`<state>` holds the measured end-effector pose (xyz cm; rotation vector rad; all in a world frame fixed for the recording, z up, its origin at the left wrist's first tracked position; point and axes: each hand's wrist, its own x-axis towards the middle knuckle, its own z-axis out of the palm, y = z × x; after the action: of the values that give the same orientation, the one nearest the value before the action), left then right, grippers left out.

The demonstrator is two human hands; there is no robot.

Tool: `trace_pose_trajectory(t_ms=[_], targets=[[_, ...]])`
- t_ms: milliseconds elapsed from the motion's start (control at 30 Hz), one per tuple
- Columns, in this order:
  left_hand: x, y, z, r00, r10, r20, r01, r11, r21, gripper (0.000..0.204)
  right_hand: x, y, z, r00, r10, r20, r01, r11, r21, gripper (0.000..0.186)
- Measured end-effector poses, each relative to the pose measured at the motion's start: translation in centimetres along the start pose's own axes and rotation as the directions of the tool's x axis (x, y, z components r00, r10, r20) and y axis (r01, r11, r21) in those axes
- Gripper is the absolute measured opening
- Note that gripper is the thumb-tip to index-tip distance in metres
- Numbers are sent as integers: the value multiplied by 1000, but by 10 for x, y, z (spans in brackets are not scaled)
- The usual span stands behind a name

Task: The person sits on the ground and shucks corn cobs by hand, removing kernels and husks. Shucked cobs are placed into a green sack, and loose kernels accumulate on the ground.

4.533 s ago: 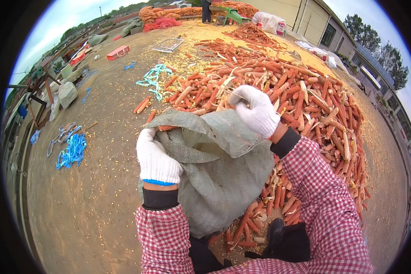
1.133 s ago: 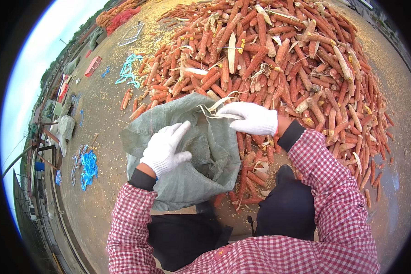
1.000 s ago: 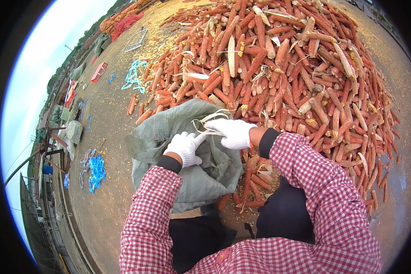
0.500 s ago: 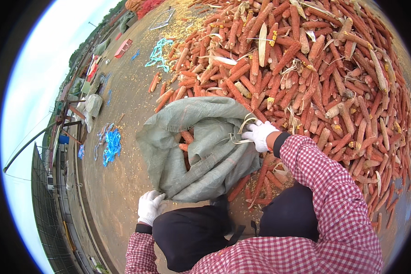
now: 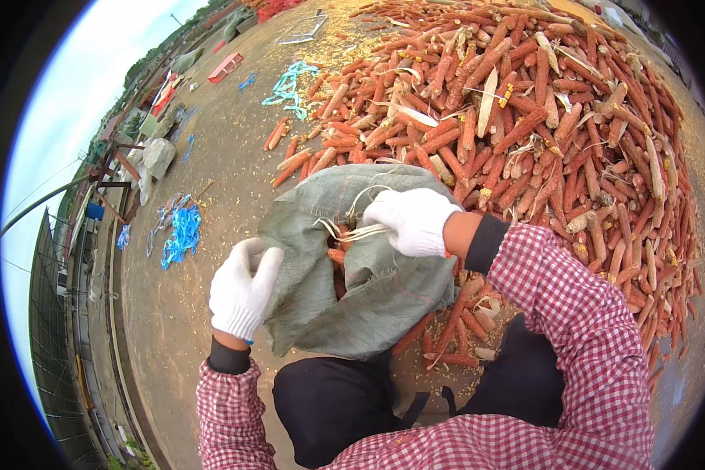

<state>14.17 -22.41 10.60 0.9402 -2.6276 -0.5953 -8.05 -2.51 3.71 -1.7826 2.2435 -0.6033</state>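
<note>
A grey-green woven sack [image 5: 321,313] stands between my knees with its mouth gathered partly inward. Reddish corn cobs [image 5: 336,256] show through the gap in its folds. Over the sack's mouth, my white-gloved right hand [image 5: 411,222] is closed on pale strings [image 5: 364,233], whose loose ends stick out leftward from the fingers. My left hand [image 5: 243,290], gloved too, is at the sack's left edge, with thumb and fingers apart and half curled; nothing shows between them.
A large heap of corn cobs [image 5: 556,133] spreads from the sack to the far right. Blue strapping [image 5: 182,235] and turquoise strapping [image 5: 290,88] lie on the ground to the left, among scattered kernels. A red container [image 5: 225,67] and a pale frame [image 5: 302,28] lie farther off.
My right hand has moved left over the sack's mouth with the strings. The left hand has risen from the sack's lower corner to its left side, and the mouth has folded further in.
</note>
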Motion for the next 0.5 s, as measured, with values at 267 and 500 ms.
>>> trace_pose_trajectory(t_ms=[267, 500], targets=[[109, -89, 140, 988, -153, 17, 151, 984, 89, 42, 7, 14, 74, 960, 1, 278, 43, 988, -150, 31], [259, -153, 79, 970, 152, -190, 15, 741, 671, 12, 5, 72, 3, 933, -204, -298, 130, 960, -249, 7]])
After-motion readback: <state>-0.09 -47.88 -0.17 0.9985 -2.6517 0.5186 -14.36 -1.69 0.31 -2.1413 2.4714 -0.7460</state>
